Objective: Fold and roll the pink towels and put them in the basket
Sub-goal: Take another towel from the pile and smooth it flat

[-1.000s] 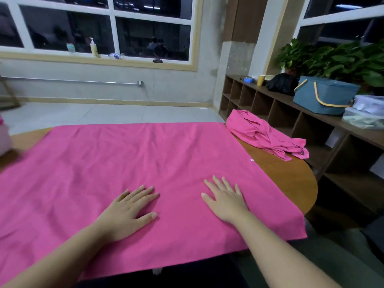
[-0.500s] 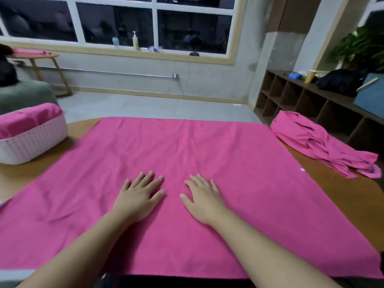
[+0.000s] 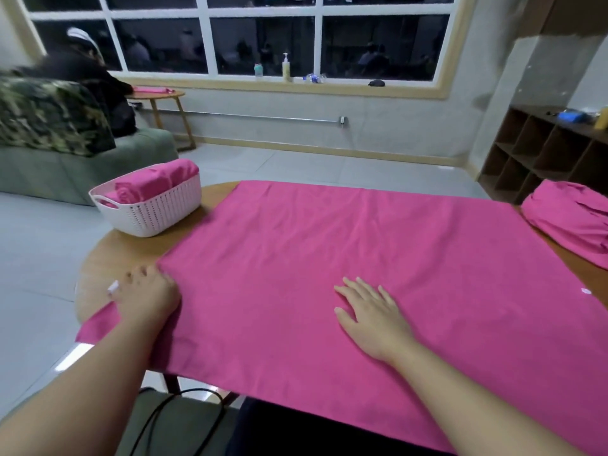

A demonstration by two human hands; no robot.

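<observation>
A large pink towel (image 3: 329, 251) lies spread flat over the round wooden table (image 3: 112, 255). My left hand (image 3: 148, 292) is at the towel's left edge, its fingers curled round the hem beside a small white tag. Flat on the cloth near the front middle rests my right hand (image 3: 373, 312), fingers straight. A white woven basket (image 3: 158, 215) stands at the table's far left with rolled pink towels (image 3: 154, 182) inside. A heap of loose pink towels (image 3: 572, 222) lies at the far right.
A green sofa (image 3: 82, 166) with a camouflage cushion and a seated person is behind the basket. Wooden cubby shelves (image 3: 539, 153) line the right wall. A small side table (image 3: 164, 97) stands under the window. A black cable (image 3: 171, 409) hangs below the table's front edge.
My left hand slid from the towel's middle out to its left edge and curled round the hem. The view swung left, and the whole basket came into sight. My right hand stays flat.
</observation>
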